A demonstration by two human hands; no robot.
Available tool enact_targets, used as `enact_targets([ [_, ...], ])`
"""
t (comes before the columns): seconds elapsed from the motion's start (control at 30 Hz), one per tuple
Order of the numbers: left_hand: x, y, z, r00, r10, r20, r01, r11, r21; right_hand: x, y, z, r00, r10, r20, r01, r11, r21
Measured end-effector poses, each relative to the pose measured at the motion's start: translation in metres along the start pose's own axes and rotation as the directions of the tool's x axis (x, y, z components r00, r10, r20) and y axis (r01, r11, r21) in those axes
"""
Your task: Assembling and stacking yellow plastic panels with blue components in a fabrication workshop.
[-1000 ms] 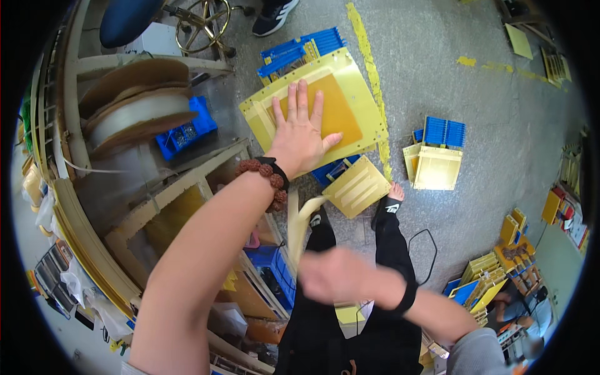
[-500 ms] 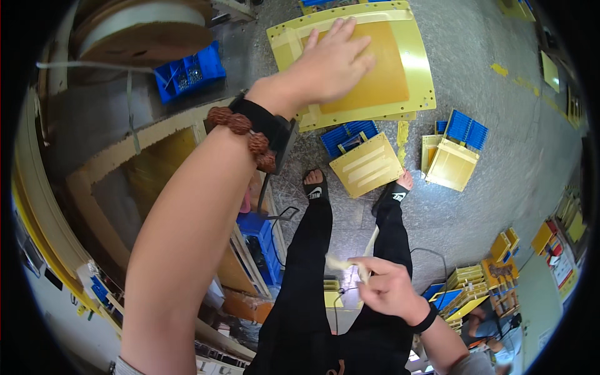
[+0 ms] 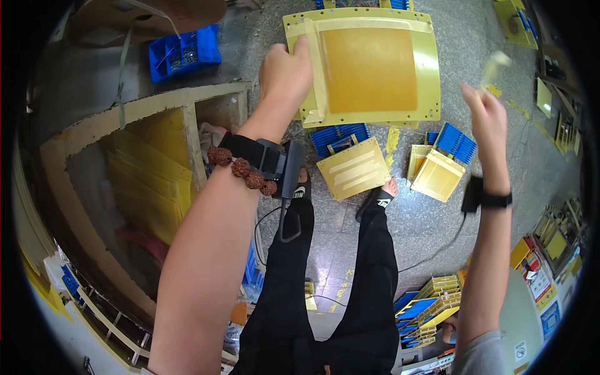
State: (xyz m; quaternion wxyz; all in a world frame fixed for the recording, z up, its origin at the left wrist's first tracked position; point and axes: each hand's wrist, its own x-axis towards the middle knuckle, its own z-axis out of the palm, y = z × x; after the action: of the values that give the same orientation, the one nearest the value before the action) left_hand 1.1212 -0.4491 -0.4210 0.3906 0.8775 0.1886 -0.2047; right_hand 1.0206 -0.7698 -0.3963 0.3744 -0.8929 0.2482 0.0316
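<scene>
A curved yellow panel (image 3: 427, 69) with rivet-like holes along its border carries a brown-orange sheet (image 3: 370, 70) in its middle. Pale tape (image 3: 375, 25) runs along the sheet's top and left sides. At the panel's left edge my left hand (image 3: 285, 70) is closed, its thumb lying over the edge; the curled fingers are partly hidden. My right hand (image 3: 487, 119) is raised to the right, apart from the panel. It is closed on a pale strip of tape (image 3: 497, 65), blurred by motion, which sticks up beyond the fingers.
Below the panel, a smaller taped panel (image 3: 353, 169) leans on a blue ribbed rack (image 3: 337, 137). More panels (image 3: 439, 175) stand to its right. A blue parts bin (image 3: 184, 55) and a wooden frame (image 3: 144, 106) are at left. A cable (image 3: 437, 253) hangs from my right wrist.
My left hand has gone from lying flat on the sheet to closing at the panel's left edge. My right hand has swung from near my legs up to the far right with the tape.
</scene>
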Motion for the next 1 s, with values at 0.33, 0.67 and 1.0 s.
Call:
enact_targets([
  [0.33,-0.039,0.007,-0.021,0.985,0.122,-0.122,-0.152,0.949,-0.276,-0.018,-0.084,0.019,0.992,0.035,0.118,0.001,0.954,-0.300],
  [0.67,-0.310,-0.120,-0.003,0.936,-0.264,0.231,0.340,0.849,-0.404,-0.251,0.041,0.000,0.969,0.108,0.224,-0.136,0.984,0.115],
  [1.0,-0.198,-0.349,0.178,0.787,-0.416,0.456,0.503,0.860,-0.083,-0.228,0.226,0.207,0.858,0.362,0.366,-0.293,0.928,-0.231],
])
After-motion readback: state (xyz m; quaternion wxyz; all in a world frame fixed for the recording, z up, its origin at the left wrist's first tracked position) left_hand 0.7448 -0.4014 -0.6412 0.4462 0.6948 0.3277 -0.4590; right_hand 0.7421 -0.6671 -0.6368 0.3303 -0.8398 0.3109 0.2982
